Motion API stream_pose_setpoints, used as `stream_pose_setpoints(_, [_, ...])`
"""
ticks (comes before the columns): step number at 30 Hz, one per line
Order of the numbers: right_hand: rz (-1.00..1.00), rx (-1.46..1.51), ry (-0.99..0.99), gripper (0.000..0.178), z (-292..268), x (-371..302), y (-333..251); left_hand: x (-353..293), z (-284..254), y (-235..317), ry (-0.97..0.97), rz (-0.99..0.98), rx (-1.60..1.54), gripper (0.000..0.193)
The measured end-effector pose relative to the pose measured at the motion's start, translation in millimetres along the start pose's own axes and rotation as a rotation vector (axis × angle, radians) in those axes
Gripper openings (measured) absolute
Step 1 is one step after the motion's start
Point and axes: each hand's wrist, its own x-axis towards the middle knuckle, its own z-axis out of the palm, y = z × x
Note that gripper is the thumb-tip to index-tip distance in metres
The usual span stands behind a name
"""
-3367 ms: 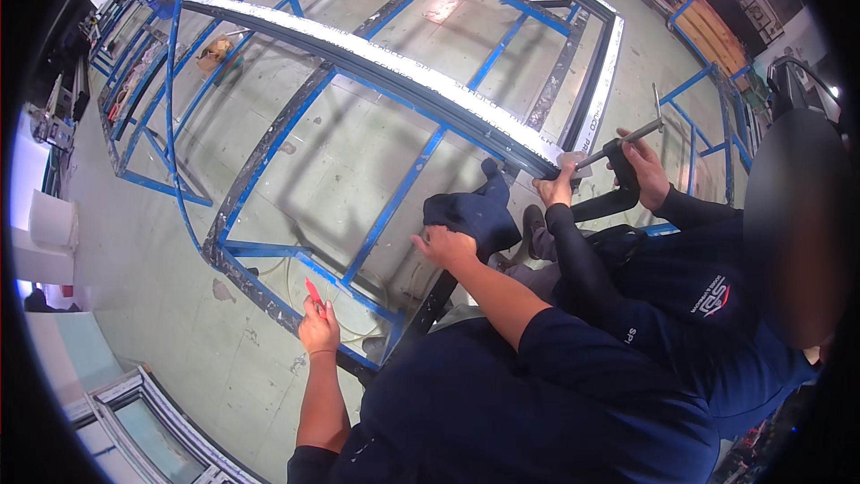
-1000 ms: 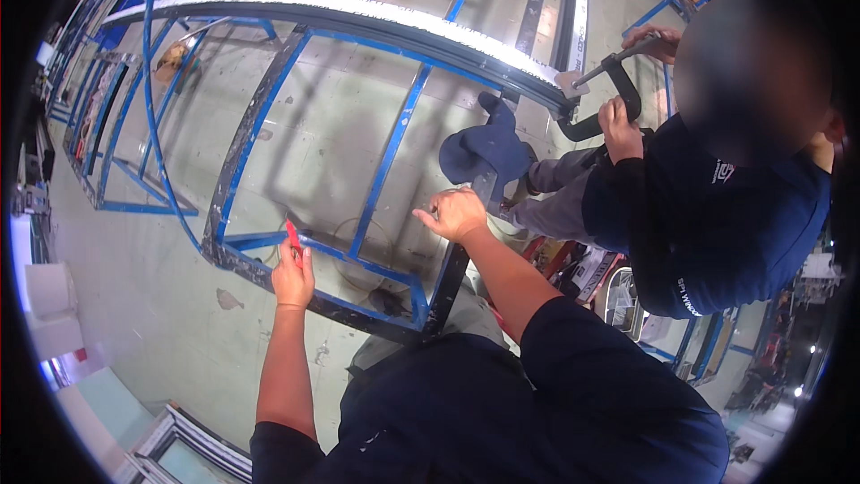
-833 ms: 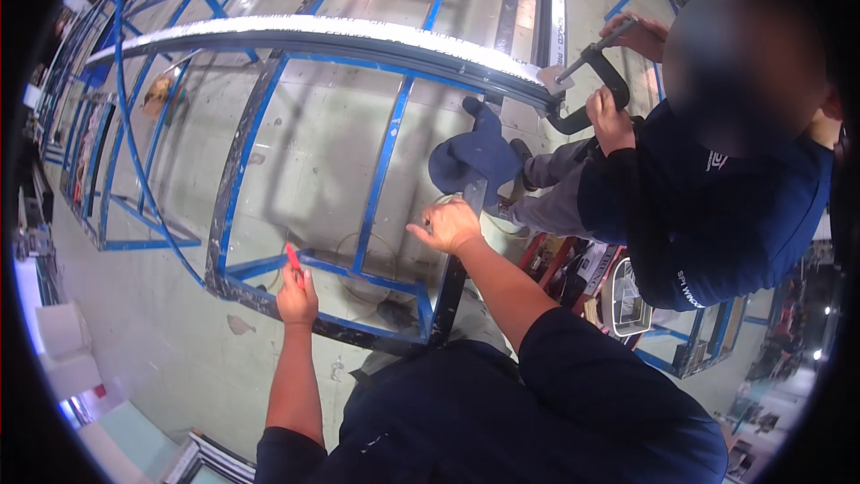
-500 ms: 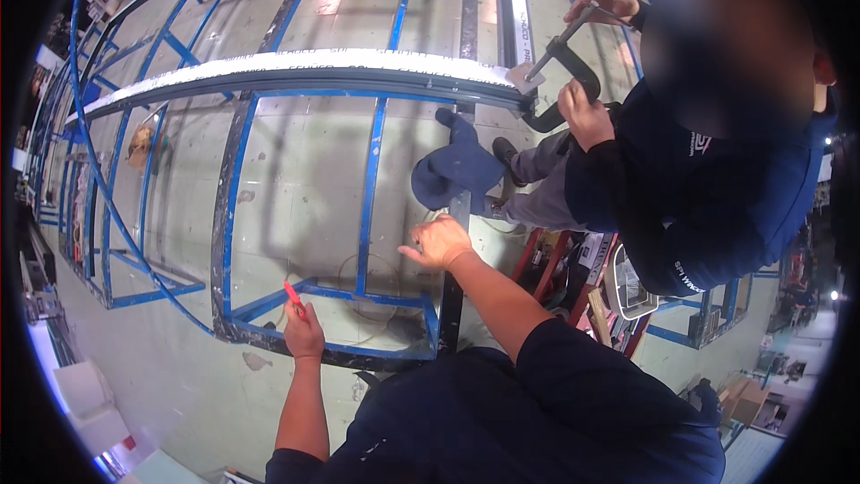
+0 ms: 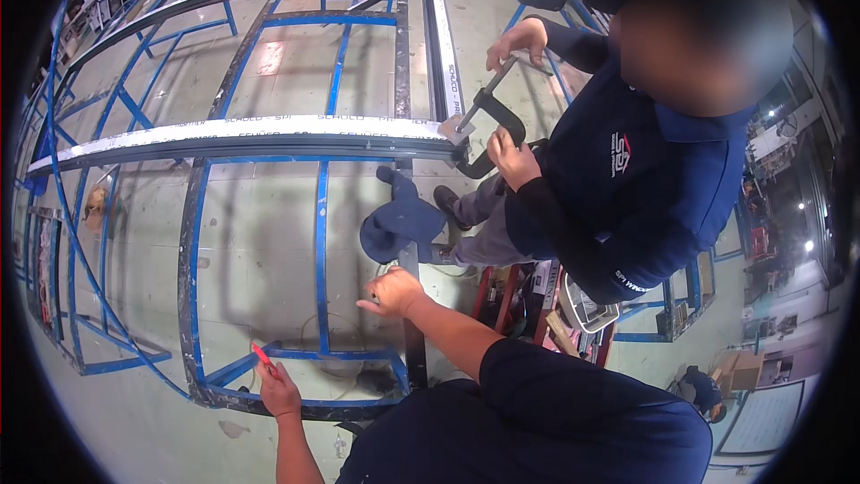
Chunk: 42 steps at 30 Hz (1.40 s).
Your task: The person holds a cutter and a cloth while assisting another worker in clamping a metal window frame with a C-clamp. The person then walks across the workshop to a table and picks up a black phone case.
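My left hand [image 5: 280, 392] is closed round a slim red pen-like tool [image 5: 261, 356], its tip pointing up and away. My right hand [image 5: 396, 294] hovers by the dark rail of the blue metal stand, fingers curled and thumb out; a small dark spot shows in its grip, too small to name. Just beyond it, a dark blue cloth [image 5: 399, 222] drapes over the rail. A window-like profile frame [image 5: 269, 130] with white film lies across the stands. At its near right corner, a co-worker's two hands hold a black C-clamp [image 5: 502, 115] against a pale block [image 5: 455, 129].
The co-worker [image 5: 591, 170] stands at the right, beside the stand. Blue stand bars [image 5: 322, 251] cross in front of me. A thin blue hose [image 5: 76, 251] hangs at the left. A red rack [image 5: 502, 298] and a white basket [image 5: 587, 309] are near my right arm.
My view has tilted up and turned right, so the scene sits lower and further left. Both my hands keep their grips, and the co-worker still holds the clamp at the corner.
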Motion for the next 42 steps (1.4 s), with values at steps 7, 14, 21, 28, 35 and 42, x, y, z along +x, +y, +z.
stream_pose_setpoints(7, [0.013, -0.014, -0.067, 0.057, -4.8, -0.9, 0.1, 0.9, 0.2, 9.7, 0.025, 0.019, -0.004, 0.037])
stream_pose_setpoints(14, [0.021, -0.013, -0.051, 0.055, -8.4, -0.7, -2.9, 2.0, -0.1, 6.8, -0.003, -0.005, 0.015, 0.036])
stream_pose_setpoints(21, [0.000, 0.022, 0.017, 0.052, -1.2, 0.4, -1.1, 2.0, -2.2, 8.5, 0.018, 0.008, 0.030, 0.041])
stream_pose_setpoints(28, [0.002, 0.028, 0.010, 0.055, 0.6, -0.5, 0.7, 1.5, -6.2, 14.3, 0.011, 0.007, 0.022, 0.043])
stream_pose_setpoints(35, [0.008, 0.023, -0.011, 0.057, 1.4, 1.2, -0.2, 2.0, -5.2, 12.1, 0.021, 0.014, 0.031, 0.043])
stream_pose_setpoints(42, [0.005, 0.032, 0.025, 0.054, 4.6, 1.6, 1.9, 1.9, -5.8, 14.0, -0.012, -0.026, 0.026, 0.043])
